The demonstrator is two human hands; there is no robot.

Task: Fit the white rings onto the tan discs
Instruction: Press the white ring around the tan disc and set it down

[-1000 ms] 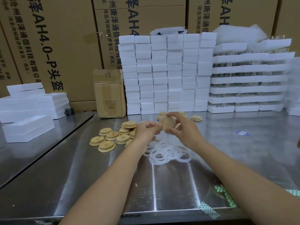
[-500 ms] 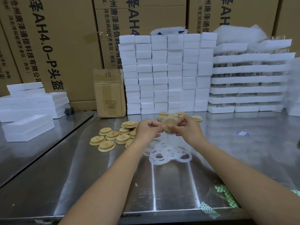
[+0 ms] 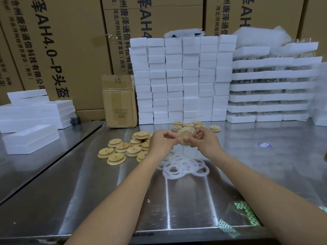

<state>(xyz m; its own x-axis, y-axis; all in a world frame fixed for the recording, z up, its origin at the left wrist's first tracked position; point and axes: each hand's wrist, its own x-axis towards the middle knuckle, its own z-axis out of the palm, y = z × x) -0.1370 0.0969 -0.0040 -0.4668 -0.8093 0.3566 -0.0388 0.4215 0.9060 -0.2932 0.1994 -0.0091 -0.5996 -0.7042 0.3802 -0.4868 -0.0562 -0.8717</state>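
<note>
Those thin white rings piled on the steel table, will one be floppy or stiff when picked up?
Probably floppy: the thin translucent white rings look film-like and lie flat, overlapping. Likely very light, so lifting one may drag neighbours. Flat on the shiny steel table, edges may be hard to pinch.

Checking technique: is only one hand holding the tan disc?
No: the left hand and the right hand both pinch the tan disc between them.

Tan disc [image 3: 183, 138] aloft over white ring pile [image 3: 184, 167]
</note>
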